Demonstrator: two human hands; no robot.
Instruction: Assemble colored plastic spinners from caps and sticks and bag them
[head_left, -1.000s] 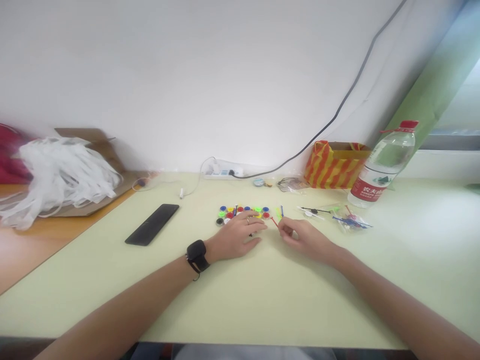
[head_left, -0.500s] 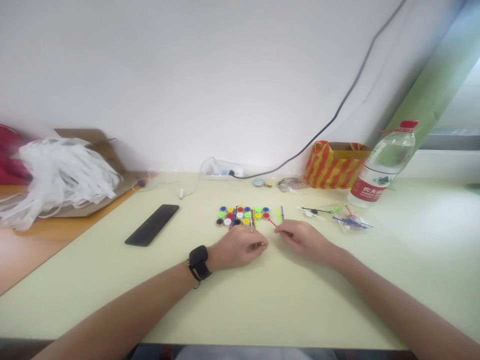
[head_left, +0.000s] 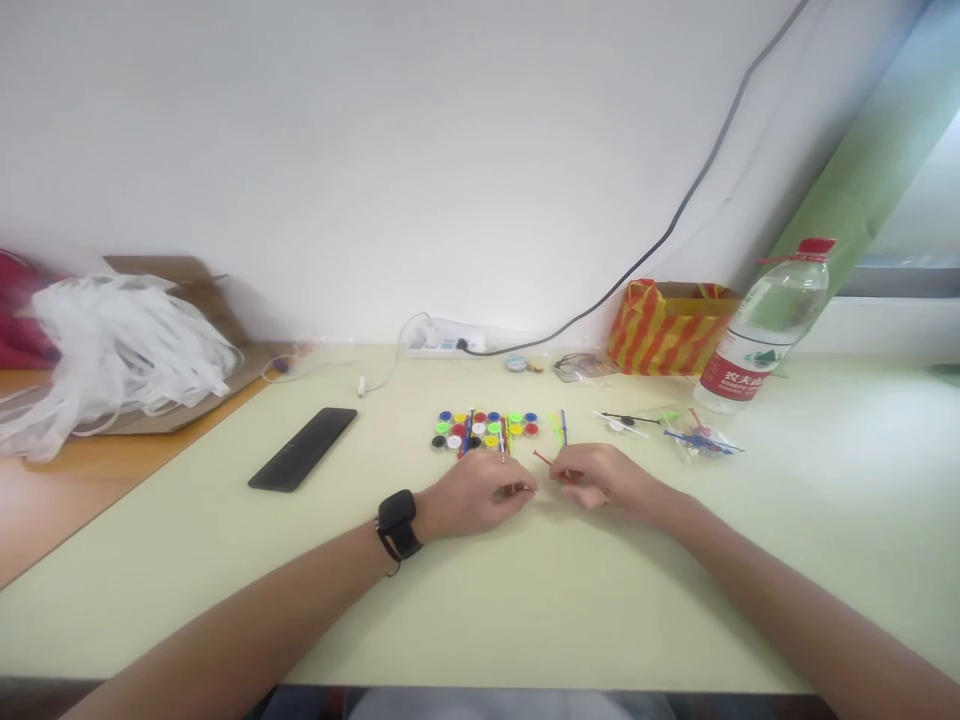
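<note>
Low over the table, my right hand (head_left: pixel 611 480) pinches a thin red plastic stick (head_left: pixel 541 457), whose tip points up and left. Beside it, my left hand (head_left: pixel 484 493) has thumb and fingertips pressed together; whatever they hold is too small to make out. Just beyond my left hand lie rows of small round coloured discs (head_left: pixel 444 428), with several thin coloured sticks (head_left: pixel 469 430) lying across them. A blue stick (head_left: pixel 564 428) and yellow-green sticks (head_left: pixel 556 428) lie beyond my right hand. My left hand partly covers the nearest discs.
To the right are a clear bag of coloured sticks (head_left: pixel 701 440), loose black and white sticks (head_left: pixel 630 420), a water bottle (head_left: pixel 757 345) and a striped bag (head_left: pixel 664 335). A black phone-like slab (head_left: pixel 304 450) lies left. Behind are a power strip (head_left: pixel 435 345) and white straps (head_left: pixel 135 345).
The red stick in my right hand has shifted slightly left and down, away from the discs, and the right fingers have curled more. My left hand has barely moved.
</note>
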